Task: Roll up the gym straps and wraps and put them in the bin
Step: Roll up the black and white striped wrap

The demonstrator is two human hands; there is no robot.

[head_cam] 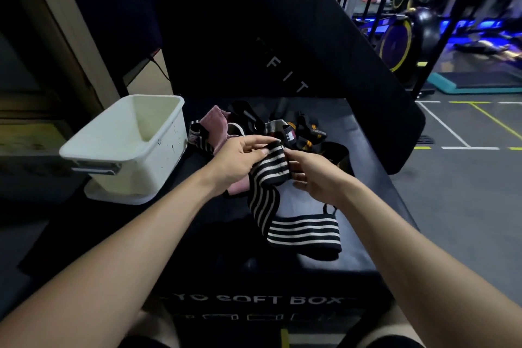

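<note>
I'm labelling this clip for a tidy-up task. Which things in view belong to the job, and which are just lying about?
Part of the job:
- black-and-white striped elastic wrap, held by left hand and right hand
- white plastic bin
- pile of straps, including a pink fabric wrap and a black-and-orange strap

Just lying about:
- black padded box underneath
- exercise bike with yellow-rimmed wheel
- teal step platform

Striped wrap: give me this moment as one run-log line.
phase: rolling | striped wrap: partly rolled, tail loose on box | left hand, right hand: both gripping roll | bin: empty | pile: waiting
</note>
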